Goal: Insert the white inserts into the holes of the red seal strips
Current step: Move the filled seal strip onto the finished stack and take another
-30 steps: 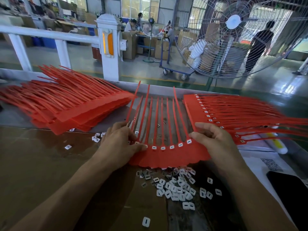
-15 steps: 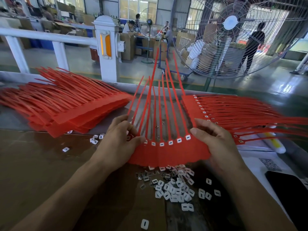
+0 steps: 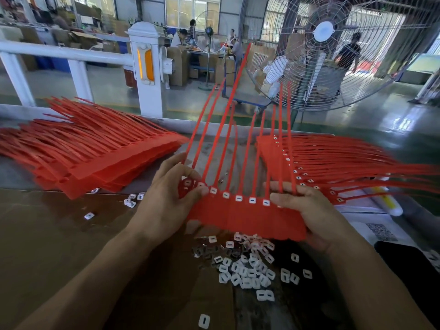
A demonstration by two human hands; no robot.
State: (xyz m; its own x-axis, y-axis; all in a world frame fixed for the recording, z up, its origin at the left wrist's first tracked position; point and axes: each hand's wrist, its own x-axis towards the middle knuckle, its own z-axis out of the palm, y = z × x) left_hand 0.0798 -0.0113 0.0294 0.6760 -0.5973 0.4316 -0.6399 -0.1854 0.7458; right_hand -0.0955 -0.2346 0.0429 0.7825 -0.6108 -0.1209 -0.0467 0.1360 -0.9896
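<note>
Both hands raised: left hand (image 3: 166,201), right hand (image 3: 312,210) pinching seal strip sheet (image 3: 242,217) ends.

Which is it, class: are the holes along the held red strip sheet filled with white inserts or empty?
Filled, where visible: white inserts sit in a row along the held red strip sheet. The left hand and right hand cover the end holes.

red seal strips (image 3: 245,215) lifted off table — tails raised, both hands (image 3: 164,201) higher
</note>
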